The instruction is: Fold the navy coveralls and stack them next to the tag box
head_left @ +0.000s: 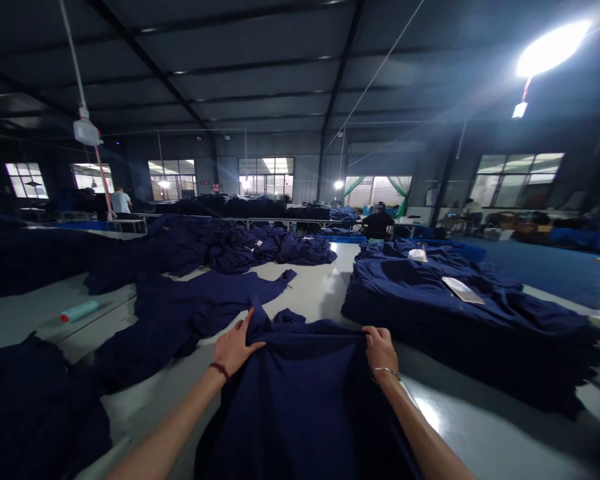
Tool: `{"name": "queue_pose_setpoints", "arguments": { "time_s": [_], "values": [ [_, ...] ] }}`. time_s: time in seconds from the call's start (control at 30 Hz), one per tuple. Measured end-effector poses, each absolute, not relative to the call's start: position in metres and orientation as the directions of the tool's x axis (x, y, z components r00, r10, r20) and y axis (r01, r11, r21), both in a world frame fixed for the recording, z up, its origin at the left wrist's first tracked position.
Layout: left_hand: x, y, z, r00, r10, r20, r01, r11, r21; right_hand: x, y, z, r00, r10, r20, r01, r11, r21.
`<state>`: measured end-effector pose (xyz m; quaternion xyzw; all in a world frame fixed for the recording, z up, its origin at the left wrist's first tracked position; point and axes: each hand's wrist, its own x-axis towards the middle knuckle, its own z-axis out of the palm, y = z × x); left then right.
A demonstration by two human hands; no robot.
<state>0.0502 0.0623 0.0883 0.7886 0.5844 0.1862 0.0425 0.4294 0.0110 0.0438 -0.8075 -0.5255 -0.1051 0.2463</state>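
Gripping a navy garment (300, 400), left hand (235, 348) and right hand (381, 350) pinch with closed fingers.

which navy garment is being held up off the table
The navy garment held up between the left hand and right hand; the others lie spread on the table or in the stack to its right.

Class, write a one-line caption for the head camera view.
Left hand and right hand hold up a navy garment over a long table piled with more navy cloth.

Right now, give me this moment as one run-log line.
left hand: holds navy garment | right hand: holds same garment | beside: stacked navy garments on pale worktable
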Motion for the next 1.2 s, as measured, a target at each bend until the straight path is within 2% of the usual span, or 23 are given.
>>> {"name": "queue_pose_setpoints", "arguments": {
  "time_s": [0.13,0.23,0.3,0.37,0.43,0.47,0.53,0.6,0.7,0.8,0.9,1.0,1.07,1.2],
  "values": [
    [0.042,0.072,0.057,0.152,0.986,0.063,0.957,-0.162,0.24,0.419,0.015,0.023,0.356,0.881,0.311,0.911,-0.253,-0.326],
    [0.041,0.074,0.039,0.137,0.99,0.018,0.968,-0.138,0.21,0.406,0.002,0.004,0.318,0.895,0.313,0.936,-0.244,-0.255],
    [0.046,0.069,0.037,0.092,0.989,0.119,0.98,-0.111,0.167,0.395,-0.01,0.0,0.304,0.896,0.324,0.95,-0.258,-0.176],
    [0.055,0.06,0.041,0.064,0.948,0.311,0.988,-0.103,0.112,0.382,-0.02,0.0,0.279,0.91,0.307,0.96,-0.258,-0.11],
    [0.066,0.052,0.044,0.135,0.863,0.486,0.981,-0.186,0.058,0.371,-0.026,0.004,0.263,0.929,0.262,0.965,-0.249,-0.085],
    [0.071,0.05,0.044,0.212,0.824,0.526,0.963,-0.267,0.029,0.367,-0.028,0.005,0.264,0.937,0.227,0.964,-0.251,-0.085],
    [0.078,0.051,0.041,0.367,0.79,0.491,0.906,-0.423,0.002,0.363,-0.031,0.006,0.27,0.953,0.137,0.961,-0.259,-0.094],
    [0.077,0.06,0.033,0.4,0.852,0.337,0.894,-0.444,0.061,0.362,-0.033,0.005,0.259,0.964,0.062,0.962,-0.252,-0.103],
    [0.065,0.08,0.019,0.219,0.974,0.055,0.956,-0.226,0.187,0.365,-0.035,0.003,0.25,0.966,0.066,0.963,-0.242,-0.118],
    [0.052,0.093,0.011,0.187,0.982,-0.025,0.961,-0.178,0.213,0.367,-0.036,0.001,0.32,0.93,0.181,0.947,-0.307,-0.098],
    [0.051,0.093,0.013,0.195,0.98,-0.027,0.964,-0.187,0.19,0.374,-0.035,-0.001,0.456,0.842,0.289,0.888,-0.454,-0.079],
    [0.064,0.087,0.02,0.2,0.972,0.124,0.968,-0.215,0.128,0.386,-0.034,-0.002,0.559,0.78,0.283,0.828,-0.541,-0.144],
    [0.074,0.085,0.026,0.283,0.934,0.218,0.941,-0.314,0.126,0.396,-0.033,-0.002,0.6,0.759,0.253,0.8,-0.561,-0.212],
    [0.089,0.089,0.035,0.429,0.87,0.244,0.85,-0.48,0.216,0.411,-0.03,0.007,0.589,0.778,0.217,0.795,-0.512,-0.325]
  ]
}}
